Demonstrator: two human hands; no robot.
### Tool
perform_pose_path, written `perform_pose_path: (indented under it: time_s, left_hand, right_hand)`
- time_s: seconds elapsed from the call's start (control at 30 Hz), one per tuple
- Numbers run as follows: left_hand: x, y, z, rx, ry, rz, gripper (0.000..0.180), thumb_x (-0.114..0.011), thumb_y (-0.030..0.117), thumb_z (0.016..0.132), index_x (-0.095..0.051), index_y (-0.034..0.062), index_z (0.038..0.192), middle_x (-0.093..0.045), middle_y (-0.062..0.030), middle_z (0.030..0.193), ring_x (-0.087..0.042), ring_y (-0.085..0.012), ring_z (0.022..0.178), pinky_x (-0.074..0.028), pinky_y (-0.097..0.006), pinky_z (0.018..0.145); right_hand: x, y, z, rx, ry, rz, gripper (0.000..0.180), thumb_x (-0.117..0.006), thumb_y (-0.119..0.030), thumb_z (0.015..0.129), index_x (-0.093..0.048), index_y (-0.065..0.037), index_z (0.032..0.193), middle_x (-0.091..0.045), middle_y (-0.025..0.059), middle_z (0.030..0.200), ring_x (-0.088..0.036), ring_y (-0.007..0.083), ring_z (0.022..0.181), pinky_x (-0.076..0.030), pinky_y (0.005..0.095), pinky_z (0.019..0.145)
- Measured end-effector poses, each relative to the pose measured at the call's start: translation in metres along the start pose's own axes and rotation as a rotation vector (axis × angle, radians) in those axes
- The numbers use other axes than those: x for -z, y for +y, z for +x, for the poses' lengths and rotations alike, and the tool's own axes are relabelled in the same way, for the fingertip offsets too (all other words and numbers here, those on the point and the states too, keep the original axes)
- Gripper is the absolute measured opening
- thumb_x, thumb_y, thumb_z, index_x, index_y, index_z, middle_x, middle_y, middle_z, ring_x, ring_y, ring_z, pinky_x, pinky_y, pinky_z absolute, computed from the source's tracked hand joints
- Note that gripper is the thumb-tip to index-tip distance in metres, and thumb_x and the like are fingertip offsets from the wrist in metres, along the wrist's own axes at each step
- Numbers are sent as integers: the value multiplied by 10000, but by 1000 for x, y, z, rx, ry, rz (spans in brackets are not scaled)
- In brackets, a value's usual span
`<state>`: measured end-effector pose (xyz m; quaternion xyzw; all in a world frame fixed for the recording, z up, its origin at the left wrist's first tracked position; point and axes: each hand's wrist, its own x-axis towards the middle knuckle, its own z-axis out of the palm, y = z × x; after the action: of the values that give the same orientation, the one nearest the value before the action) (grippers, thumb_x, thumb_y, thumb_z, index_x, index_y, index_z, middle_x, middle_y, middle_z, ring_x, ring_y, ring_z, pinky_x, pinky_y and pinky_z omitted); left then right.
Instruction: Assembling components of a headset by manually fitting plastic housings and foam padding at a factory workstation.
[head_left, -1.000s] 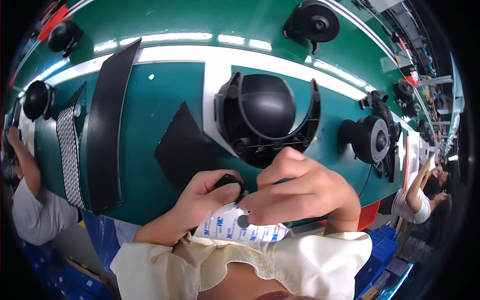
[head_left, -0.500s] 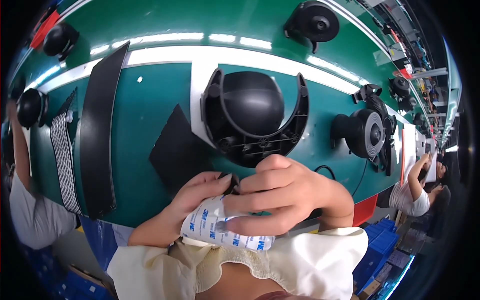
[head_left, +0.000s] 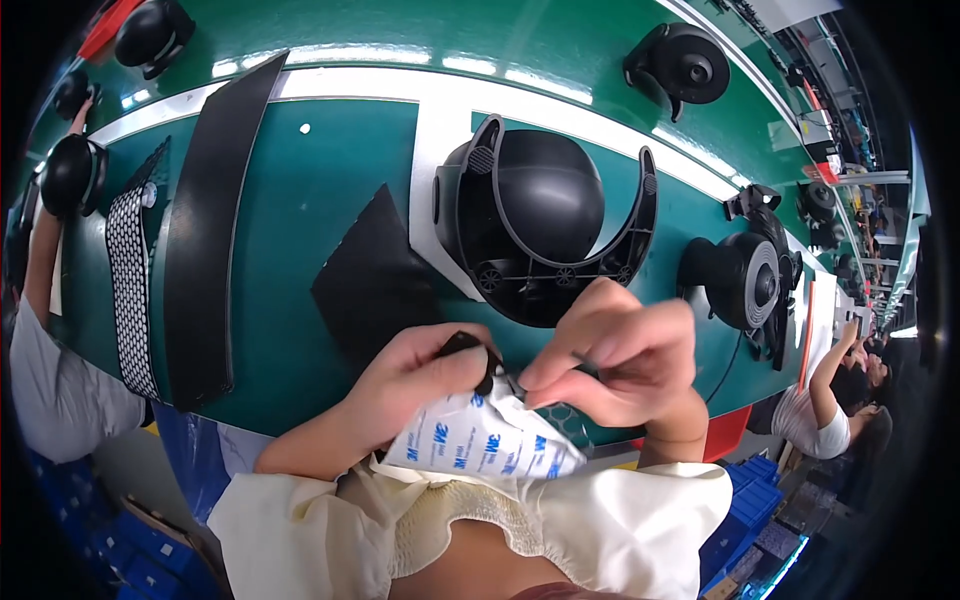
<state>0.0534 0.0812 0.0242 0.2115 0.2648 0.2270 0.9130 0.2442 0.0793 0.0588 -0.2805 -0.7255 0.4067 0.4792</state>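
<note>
My left hand (head_left: 415, 385) is closed on a white backing sheet (head_left: 480, 445) with blue print and on a small black piece (head_left: 470, 350) at its upper edge. The sheet hangs bent below the fingers. My right hand (head_left: 635, 360) makes a pinch at the sheet's upper right edge. A small dark bit shows between its fingers, too small to name. Just beyond the hands stands a black plastic housing (head_left: 550, 200) with a rounded body and two upright curved arms. Left of it a black flat sheet (head_left: 370, 275) lies on the green table.
A long black strip (head_left: 215, 220) and a white perforated strip (head_left: 130, 290) lie to the left. Black round-based units stand at right (head_left: 735, 280) and far right (head_left: 690, 70). A co-worker's arm (head_left: 40, 260) is at the left edge. Blue bins (head_left: 745, 500) stand low at right.
My right hand has lifted from lying across the sheet and turned into a pinch at its upper edge. The sheet is more bent and uncovered. The whole view has shifted slightly.
</note>
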Motion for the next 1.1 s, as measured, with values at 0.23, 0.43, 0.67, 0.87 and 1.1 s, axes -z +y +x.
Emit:
perform_pose_path:
  time_s: [0.23, 0.43, 0.67, 0.87, 1.1]
  left_hand:
    - [8, -6, 0, -92, -37, 18, 179, -498, 178, 844, -547, 10, 883, -481, 49, 690, -401, -4, 625, -319, -157, 561]
    - [2, 1, 0, 26, 56, -18, 138, -507, 143, 841, -561, 16, 857, -490, 59, 679, -402, 9, 603, -316, -155, 532]
    - [-1, 5, -3, -334, 6, 266, 145, -523, 149, 833, -496, 17, 885, -510, -15, 827, -445, -46, 739, -366, -187, 657]
    - [-2, 5, -7, -428, -60, 259, 246, -624, 6, 723, -481, -9, 923, -534, -87, 914, -507, -107, 858, -405, -249, 762]
    - [-1, 8, -5, -472, 40, 433, 229, -615, -28, 710, -543, -60, 925, -567, -122, 912, -545, -127, 829, -439, -237, 737]
  right_hand:
    - [3, -6, 1, -106, 91, 54, 303, -649, 68, 687, -478, 26, 934, -613, 111, 778, -571, 176, 679, -437, 249, 618]
    - [14, -14, 21, 14, -183, -313, 376, -733, -75, 637, -470, -99, 905, -629, 6, 676, -506, 125, 645, -350, 222, 550]
    - [-1, -11, 15, -151, -100, -167, 459, -733, 14, 613, -432, 3, 959, -595, 129, 776, -530, 178, 675, -412, 278, 612]
    - [-2, -18, 8, -53, -90, -287, 472, -721, 35, 623, -396, 0, 963, -601, 173, 809, -596, 231, 727, -407, 281, 620]
    - [-7, -16, 2, -103, -32, -260, 485, -702, 51, 634, -374, -24, 983, -607, 185, 826, -611, 257, 724, -400, 290, 629]
